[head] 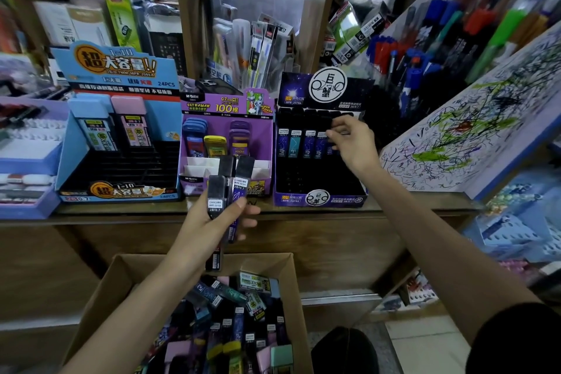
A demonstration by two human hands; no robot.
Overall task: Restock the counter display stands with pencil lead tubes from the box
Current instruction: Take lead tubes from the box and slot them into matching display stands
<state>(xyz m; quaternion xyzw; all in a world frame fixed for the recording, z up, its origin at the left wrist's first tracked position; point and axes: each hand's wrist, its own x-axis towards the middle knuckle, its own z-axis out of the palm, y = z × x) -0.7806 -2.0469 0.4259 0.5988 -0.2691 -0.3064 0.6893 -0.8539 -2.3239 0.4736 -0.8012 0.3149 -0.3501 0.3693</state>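
Observation:
My left hand (218, 218) is above the cardboard box (94, 310) and grips a bunch of dark pencil lead tubes (233, 179), caps up. My right hand (353, 141) reaches into the dark purple display stand (318, 197) on the right and pinches a dark lead tube (329, 140) at the end of the stand's back row, where several tubes stand upright. The box below holds many loose lead tubes (230, 322) in mixed colours. A blue stand (118, 188) with a blue and a pink tube is on the left, and a purple stand (224, 112) sits in the middle.
The stands sit along a wooden counter (303, 215). A scribbled white test pad (473, 130) leans at the right. Racks of pens (425, 48) and packaged stationery (258, 51) crowd the back. Eraser trays (27, 161) are at the far left, and blue baskets (516, 231) at the lower right.

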